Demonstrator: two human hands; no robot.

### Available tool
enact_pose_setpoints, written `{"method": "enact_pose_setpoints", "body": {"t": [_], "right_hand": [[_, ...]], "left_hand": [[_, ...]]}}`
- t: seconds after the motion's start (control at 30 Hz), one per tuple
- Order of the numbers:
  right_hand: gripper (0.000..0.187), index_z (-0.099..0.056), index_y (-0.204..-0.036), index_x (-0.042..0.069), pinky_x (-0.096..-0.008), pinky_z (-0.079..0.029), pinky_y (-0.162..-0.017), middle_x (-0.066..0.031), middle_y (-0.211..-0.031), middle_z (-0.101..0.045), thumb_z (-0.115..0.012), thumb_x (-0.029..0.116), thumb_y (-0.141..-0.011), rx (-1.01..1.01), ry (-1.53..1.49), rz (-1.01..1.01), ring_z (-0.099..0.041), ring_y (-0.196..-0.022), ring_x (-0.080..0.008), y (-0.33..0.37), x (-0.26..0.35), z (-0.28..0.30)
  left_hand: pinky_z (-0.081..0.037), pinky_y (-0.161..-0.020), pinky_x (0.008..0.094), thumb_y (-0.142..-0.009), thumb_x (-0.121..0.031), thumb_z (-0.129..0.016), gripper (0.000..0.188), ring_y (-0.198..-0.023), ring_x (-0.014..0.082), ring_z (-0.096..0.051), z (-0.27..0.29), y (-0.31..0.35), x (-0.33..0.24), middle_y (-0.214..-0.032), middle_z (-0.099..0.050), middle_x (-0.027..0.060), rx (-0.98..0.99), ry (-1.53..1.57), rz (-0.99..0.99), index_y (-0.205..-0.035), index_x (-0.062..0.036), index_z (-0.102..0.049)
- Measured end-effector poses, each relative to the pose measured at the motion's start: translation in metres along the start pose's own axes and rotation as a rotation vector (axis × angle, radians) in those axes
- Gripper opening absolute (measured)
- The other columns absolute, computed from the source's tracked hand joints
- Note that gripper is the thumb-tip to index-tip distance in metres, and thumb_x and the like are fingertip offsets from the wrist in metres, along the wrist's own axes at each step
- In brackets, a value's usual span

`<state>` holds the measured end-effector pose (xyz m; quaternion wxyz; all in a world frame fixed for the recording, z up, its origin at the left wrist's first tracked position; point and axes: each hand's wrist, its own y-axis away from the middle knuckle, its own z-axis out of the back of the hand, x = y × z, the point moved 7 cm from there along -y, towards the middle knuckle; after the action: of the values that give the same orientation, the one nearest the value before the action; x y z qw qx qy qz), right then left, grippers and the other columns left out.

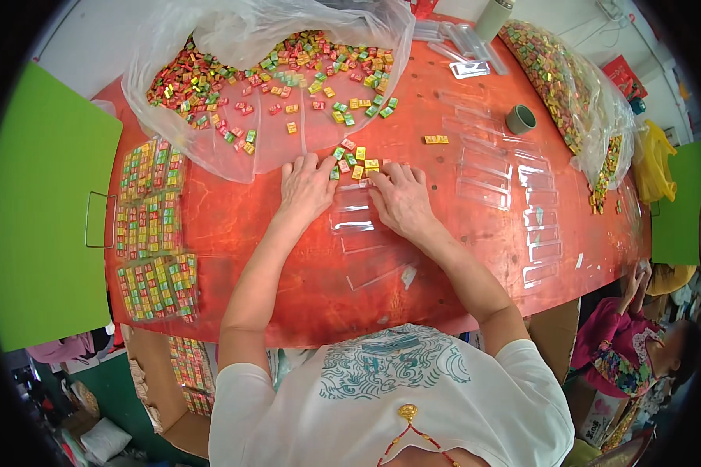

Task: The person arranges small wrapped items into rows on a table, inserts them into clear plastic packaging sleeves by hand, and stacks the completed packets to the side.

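Between my hands lies a small cluster of wrapped sweets, cube-like pieces in red, yellow and green. My left hand rests at the left of the cluster, palm down, fingers bent and apart, tips beside a green piece. On the other side, my right hand is also palm down with fingers spread and bent, its fingertips touching the yellow pieces at the cluster's edge. Both hands look open, gripping nothing that I can see. Just below the sweets, clear plastic trays lie between my wrists.
A large clear bag spills loose sweets at the back left. Filled trays line the left side of the red table. Empty clear trays, a green cup and another full bag are at right. A person sits lower right.
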<state>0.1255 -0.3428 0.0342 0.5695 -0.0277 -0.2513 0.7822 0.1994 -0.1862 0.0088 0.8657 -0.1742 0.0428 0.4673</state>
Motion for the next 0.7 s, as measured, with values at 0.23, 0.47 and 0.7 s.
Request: {"method": "enact_pose_setpoints", "body": {"t": [0.23, 0.47, 0.7], "right_hand": [[0.018, -0.068, -0.095, 0.008, -0.0438, -0.04, -0.084, -0.0082, -0.094, -0.056, -0.07, 0.019, -0.081, 0.024, 0.062, 0.02, -0.057, -0.093, -0.0259, -0.028, -0.002, -0.026], [0.025, -0.069, -0.106, 0.012, -0.0447, -0.041, -0.087, -0.0065, -0.098, -0.058, -0.072, 0.017, -0.081, -0.01, -0.046, 0.05, -0.058, -0.094, -0.0257, -0.027, 0.004, -0.03], [0.028, -0.069, -0.109, 0.014, -0.0447, -0.04, -0.09, -0.0061, -0.098, -0.058, -0.072, 0.016, -0.081, 0.078, 0.069, 0.005, -0.058, -0.096, -0.0255, -0.053, -0.017, -0.045]], "left_hand": [[-0.039, -0.083, 0.0429, -0.082, -0.018, -0.071, 0.033, -0.099, 0.0265, -0.059, -0.008, -0.007, -0.005, -0.099, -0.059, 0.0084, -0.006, 0.044, -0.063, -0.114, -0.0133, -0.066], [-0.04, -0.084, 0.0425, -0.082, -0.015, -0.071, 0.034, -0.102, 0.0254, -0.059, -0.001, 0.0, -0.005, -0.1, -0.058, 0.0066, 0.021, 0.085, -0.062, -0.116, -0.0139, -0.064], [-0.041, -0.084, 0.0433, -0.083, -0.019, -0.072, 0.022, -0.1, 0.0263, -0.06, -0.006, -0.007, -0.002, -0.098, -0.058, 0.0084, 0.057, 0.052, -0.045, -0.103, -0.0125, -0.065]]}}
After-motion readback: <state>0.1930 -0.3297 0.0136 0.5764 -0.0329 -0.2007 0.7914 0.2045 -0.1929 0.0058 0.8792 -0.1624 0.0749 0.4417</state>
